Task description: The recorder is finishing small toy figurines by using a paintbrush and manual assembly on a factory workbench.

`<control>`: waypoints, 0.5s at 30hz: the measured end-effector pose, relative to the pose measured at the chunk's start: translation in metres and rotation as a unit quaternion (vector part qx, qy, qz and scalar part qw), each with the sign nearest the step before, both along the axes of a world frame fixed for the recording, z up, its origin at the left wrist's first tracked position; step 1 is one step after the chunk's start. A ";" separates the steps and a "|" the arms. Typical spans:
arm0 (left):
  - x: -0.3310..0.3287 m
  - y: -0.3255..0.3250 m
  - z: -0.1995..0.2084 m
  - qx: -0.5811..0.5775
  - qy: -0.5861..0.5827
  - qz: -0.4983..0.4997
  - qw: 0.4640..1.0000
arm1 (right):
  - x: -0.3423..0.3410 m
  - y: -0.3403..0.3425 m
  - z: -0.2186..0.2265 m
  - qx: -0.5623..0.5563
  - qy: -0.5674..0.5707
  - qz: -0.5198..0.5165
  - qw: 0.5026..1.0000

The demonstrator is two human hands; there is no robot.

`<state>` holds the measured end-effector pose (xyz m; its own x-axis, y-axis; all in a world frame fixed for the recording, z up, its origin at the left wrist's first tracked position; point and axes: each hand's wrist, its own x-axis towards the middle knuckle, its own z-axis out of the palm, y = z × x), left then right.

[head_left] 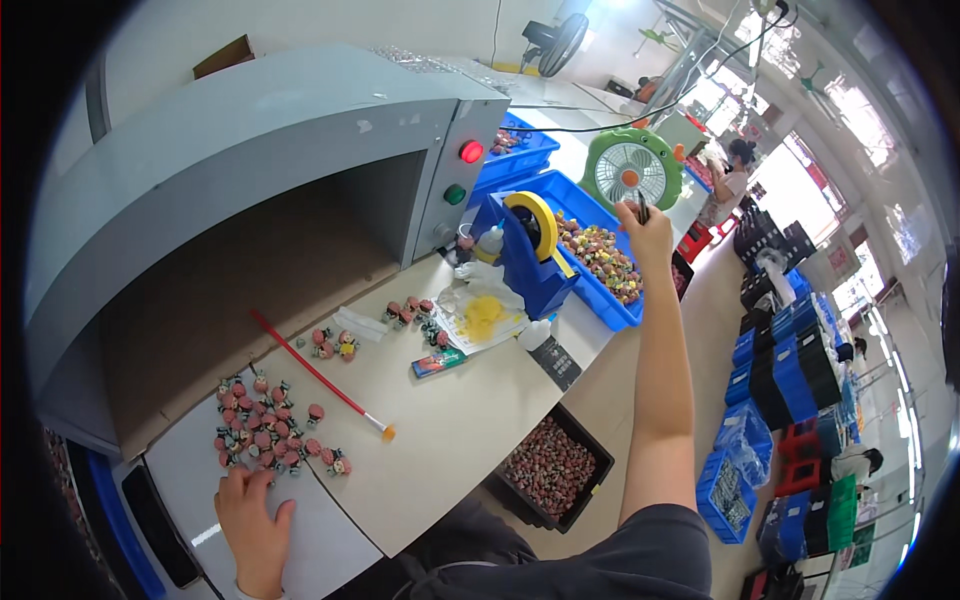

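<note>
Many small figurines with pink tops and grey-green bodies (262, 425) lie in a loose pile on the white table at left. At the pile's near edge is my left hand (252, 525), fingertips by the closest figurines, thumb spread away, nothing seen in its grasp. My right arm stretches far forward. Its hand (650, 235) is closed on a slim dark stick-like object (642, 206), whose exact kind I cannot make out, in front of a green animal-shaped fan (632, 172). A red-handled brush (315, 372) rests across the table beside the pile.
A grey box machine (250, 130) with a wide opening stands behind the pile. Farther right are a blue tape dispenser (530, 260), yellow-stained paper (485, 318), a blue bin of colourful pieces (628, 318) and a black crate (510, 490) below the table edge. Stacked crates line the floor.
</note>
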<state>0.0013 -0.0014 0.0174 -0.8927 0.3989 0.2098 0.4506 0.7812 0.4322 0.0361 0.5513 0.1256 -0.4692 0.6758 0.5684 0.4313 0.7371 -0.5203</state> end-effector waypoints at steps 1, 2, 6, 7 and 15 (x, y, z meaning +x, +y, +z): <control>0.000 0.001 0.000 -0.017 -0.008 -0.018 1.000 | -0.004 0.007 0.000 0.048 -0.055 -0.020 0.997; -0.001 0.002 0.000 -0.033 -0.016 -0.037 0.999 | -0.001 0.013 -0.003 0.048 -0.054 -0.021 0.997; -0.004 -0.006 -0.012 -0.046 0.017 -0.028 0.998 | -0.008 -0.081 0.003 -0.050 0.072 0.117 0.989; -0.006 -0.003 -0.015 -0.034 0.026 -0.010 0.999 | -0.003 -0.114 0.004 -0.125 0.097 0.193 0.968; -0.013 -0.015 -0.023 -0.033 0.084 0.017 0.996 | -0.022 -0.299 -0.035 -0.413 -0.124 0.602 0.671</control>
